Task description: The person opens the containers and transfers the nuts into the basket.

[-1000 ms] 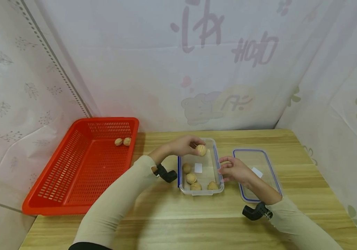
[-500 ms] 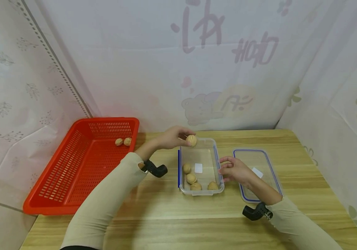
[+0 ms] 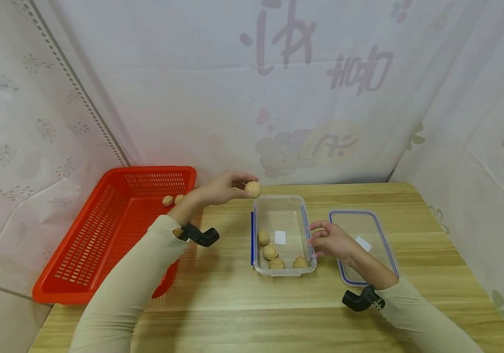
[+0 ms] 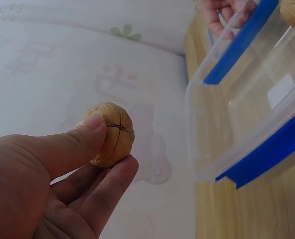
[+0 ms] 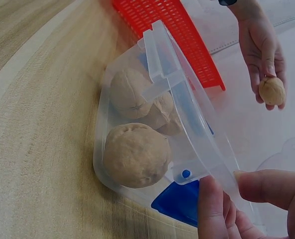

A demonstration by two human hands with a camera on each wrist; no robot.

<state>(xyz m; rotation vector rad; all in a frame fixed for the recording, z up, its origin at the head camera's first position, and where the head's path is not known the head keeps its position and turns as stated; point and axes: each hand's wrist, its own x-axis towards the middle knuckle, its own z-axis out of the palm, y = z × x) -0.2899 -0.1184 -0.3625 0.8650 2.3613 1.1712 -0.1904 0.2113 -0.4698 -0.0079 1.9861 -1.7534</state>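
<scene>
My left hand (image 3: 223, 189) pinches a walnut (image 3: 253, 189) between thumb and fingers, in the air just beyond the far left corner of a clear plastic box (image 3: 301, 208) with blue clips. In the left wrist view the walnut (image 4: 118, 137) shows a dark cross-shaped seam. Several walnuts (image 3: 270, 252) lie at the near end of the box, around a white label. My right hand (image 3: 333, 243) grips the box's right wall; in the right wrist view, thumb and fingers (image 5: 212, 206) sit on either side of its rim.
A red slotted basket (image 3: 115, 235) stands at the left, partly behind my left arm, with two walnuts (image 3: 168, 200) visible in its far right corner. The box's lid (image 3: 359, 225), edged in blue, lies under my right forearm. Patterned curtains (image 3: 216, 98) rise behind the wooden table (image 3: 243, 314).
My left hand has moved left and away from over the box, carrying the walnut up and out past its far left corner. The right hand and the box have stayed still.
</scene>
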